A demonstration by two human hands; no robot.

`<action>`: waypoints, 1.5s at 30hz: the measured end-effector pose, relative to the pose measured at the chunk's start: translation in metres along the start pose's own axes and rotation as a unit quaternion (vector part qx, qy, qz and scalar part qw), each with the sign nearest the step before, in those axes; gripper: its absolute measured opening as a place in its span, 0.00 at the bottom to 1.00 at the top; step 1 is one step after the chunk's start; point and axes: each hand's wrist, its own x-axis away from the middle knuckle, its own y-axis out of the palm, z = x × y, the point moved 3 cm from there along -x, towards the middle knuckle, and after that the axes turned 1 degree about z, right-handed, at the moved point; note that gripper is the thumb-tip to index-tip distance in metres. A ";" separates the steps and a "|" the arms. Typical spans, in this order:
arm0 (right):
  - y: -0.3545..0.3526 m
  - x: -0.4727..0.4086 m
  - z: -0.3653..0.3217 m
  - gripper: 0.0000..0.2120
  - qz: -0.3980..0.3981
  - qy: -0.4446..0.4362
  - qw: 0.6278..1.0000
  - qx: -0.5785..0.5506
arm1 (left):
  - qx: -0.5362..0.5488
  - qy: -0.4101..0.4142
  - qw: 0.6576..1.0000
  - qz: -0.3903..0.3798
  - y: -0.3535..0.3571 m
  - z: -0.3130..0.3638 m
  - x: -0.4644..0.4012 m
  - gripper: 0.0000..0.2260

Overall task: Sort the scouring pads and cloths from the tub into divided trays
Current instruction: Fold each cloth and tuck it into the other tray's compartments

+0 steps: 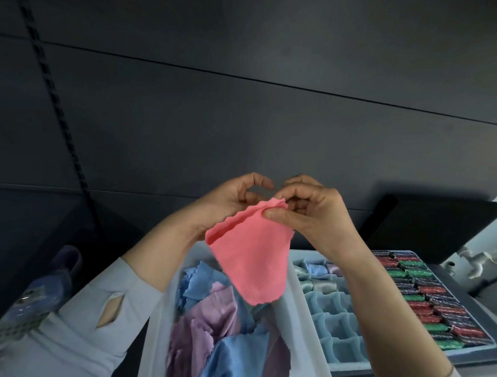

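Pinching pink cloth (249, 261), right fingers (280, 214)

Dark surface (463, 283) carries translucent tub (155, 326), pale divided tray (345, 361), tray of scouring pads (492, 345).

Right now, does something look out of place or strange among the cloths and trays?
Nothing stands out. Both hands, left hand and right hand, pinch the pink wavy-edged cloth above the translucent tub of loose blue and purple cloths. The pale blue divided tray looks orderly.
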 end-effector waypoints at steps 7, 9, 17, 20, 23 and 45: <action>-0.014 -0.001 0.003 0.05 0.073 0.082 0.994 0.000 | 0.130 -0.006 0.981 0.144 -0.006 -0.010 0.015 0.31; -0.019 -0.002 0.004 0.06 0.096 0.090 0.991 0.000 | 0.104 -0.029 0.982 0.158 -0.006 -0.017 0.019 0.32; -0.031 -0.002 0.011 0.09 0.103 0.097 0.989 -0.037 | -0.111 0.119 0.944 0.287 0.007 -0.015 0.034 0.12; -0.038 0.000 0.015 0.12 0.087 0.106 0.991 -0.004 | -0.131 0.124 0.930 0.320 0.005 -0.003 0.032 0.09; -0.040 0.000 0.017 0.11 0.074 0.101 0.992 0.023 | -0.150 0.139 0.923 0.325 0.004 0.002 0.032 0.13; -0.042 -0.002 0.024 0.02 0.058 0.084 0.987 0.125 | -0.138 0.154 0.918 0.337 -0.002 -0.008 0.031 0.07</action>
